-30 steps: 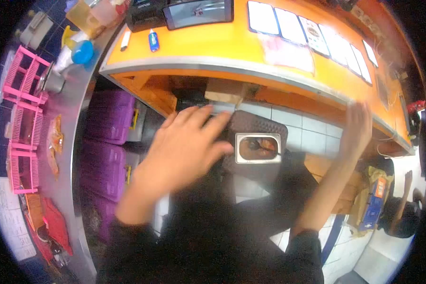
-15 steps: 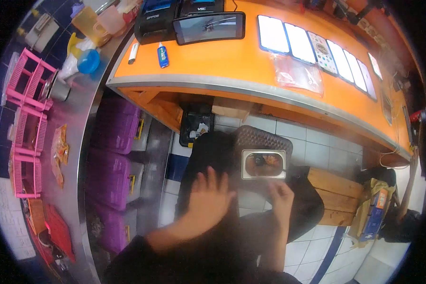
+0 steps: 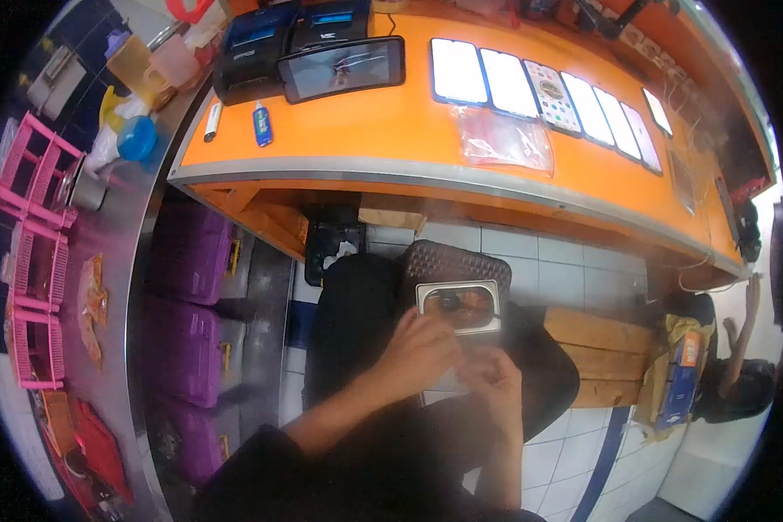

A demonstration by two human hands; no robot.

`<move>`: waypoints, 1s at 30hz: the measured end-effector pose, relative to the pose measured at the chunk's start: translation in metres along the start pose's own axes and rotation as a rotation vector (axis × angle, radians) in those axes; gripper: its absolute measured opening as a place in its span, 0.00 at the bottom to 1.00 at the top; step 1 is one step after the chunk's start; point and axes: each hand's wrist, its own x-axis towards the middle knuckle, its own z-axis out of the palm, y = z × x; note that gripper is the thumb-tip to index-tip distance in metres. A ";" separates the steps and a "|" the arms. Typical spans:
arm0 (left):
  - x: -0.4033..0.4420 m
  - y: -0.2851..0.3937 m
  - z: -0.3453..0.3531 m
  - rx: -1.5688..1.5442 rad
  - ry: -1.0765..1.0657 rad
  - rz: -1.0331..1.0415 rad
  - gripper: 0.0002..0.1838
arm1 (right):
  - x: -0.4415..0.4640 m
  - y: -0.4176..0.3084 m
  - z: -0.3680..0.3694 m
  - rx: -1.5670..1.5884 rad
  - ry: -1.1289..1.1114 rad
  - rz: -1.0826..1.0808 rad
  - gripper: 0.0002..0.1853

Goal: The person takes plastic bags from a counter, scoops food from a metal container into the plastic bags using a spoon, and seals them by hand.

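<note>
A small rectangular metal pan (image 3: 499, 297), holding something reddish brown and a round dark shape, sits at the near end of a dark woven-pattern surface (image 3: 448, 261). My left hand (image 3: 422, 350) is at the pan's near left edge with its fingers curled in. Whether it touches the rim I cannot tell. Close beside it, just below the pan, my right hand (image 3: 494, 378) has its fingers bent and pinched together. Anything between the fingers of either hand is too small or blurred to make out. Dark-clothed legs lie beneath both hands.
Ahead stands an orange table (image 3: 339, 126) with a metal edge, bearing several lit phones (image 3: 509, 83), a propped phone (image 3: 344, 70) and a plastic bag (image 3: 505, 143). Purple bins (image 3: 183, 348) are under the left metal counter (image 3: 104, 287). A wooden bench (image 3: 600, 357) is right; another person's arm (image 3: 739, 348) shows beyond.
My left hand has gone from spread fingers to curled ones and moved right, beside the pan and my right hand. My right hand has shifted slightly lower. The camera view has turned a little.
</note>
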 end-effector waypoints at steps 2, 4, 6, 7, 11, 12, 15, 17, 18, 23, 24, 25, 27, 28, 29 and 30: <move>-0.003 0.017 0.003 0.100 0.117 -0.061 0.09 | 0.003 0.007 0.002 0.037 0.091 -0.074 0.21; -0.007 0.026 0.010 0.206 0.241 -0.122 0.10 | 0.005 0.008 0.010 0.023 0.136 -0.148 0.21; -0.012 0.032 0.017 -0.234 0.044 -0.517 0.12 | 0.006 0.014 0.012 0.011 0.178 -0.220 0.21; -0.015 0.031 0.023 -0.231 0.042 -0.517 0.12 | 0.009 0.021 0.010 0.011 0.180 -0.280 0.21; -0.017 0.018 0.034 -0.486 -0.024 -0.591 0.13 | 0.015 0.028 0.006 -0.025 0.158 -0.313 0.22; -0.016 0.015 0.032 -0.536 -0.076 -0.602 0.13 | 0.014 0.027 0.005 -0.022 0.156 -0.312 0.22; -0.017 0.001 0.028 -0.588 -0.207 -0.619 0.12 | 0.013 0.016 0.004 0.122 0.117 -0.151 0.22; -0.015 -0.003 0.023 -0.591 -0.233 -0.588 0.12 | 0.012 0.010 -0.002 0.180 0.037 0.016 0.21; -0.015 -0.004 0.020 -0.601 -0.265 -0.555 0.12 | 0.013 0.011 -0.002 0.183 0.031 0.016 0.21; -0.015 0.006 0.021 -0.295 -0.213 -0.440 0.10 | 0.012 0.028 -0.001 -0.223 0.143 -0.207 0.19; -0.017 0.008 0.023 -0.247 -0.163 -0.418 0.10 | 0.011 0.025 0.003 -0.227 0.140 -0.205 0.19; -0.018 0.009 0.024 -0.251 -0.162 -0.421 0.10 | 0.009 0.018 0.008 -0.337 0.155 -0.259 0.18; -0.019 0.012 0.025 -0.189 -0.130 -0.413 0.08 | 0.008 0.014 0.015 -0.449 0.181 -0.309 0.17; -0.019 0.011 0.027 -0.195 -0.134 -0.411 0.08 | 0.007 0.014 0.016 -0.522 0.195 -0.328 0.17; -0.020 0.009 0.029 -0.191 -0.092 -0.391 0.08 | 0.006 0.015 0.016 -0.595 0.208 -0.346 0.17; -0.020 0.008 0.030 -0.187 -0.049 -0.372 0.08 | 0.005 0.017 0.015 -0.600 0.212 -0.342 0.17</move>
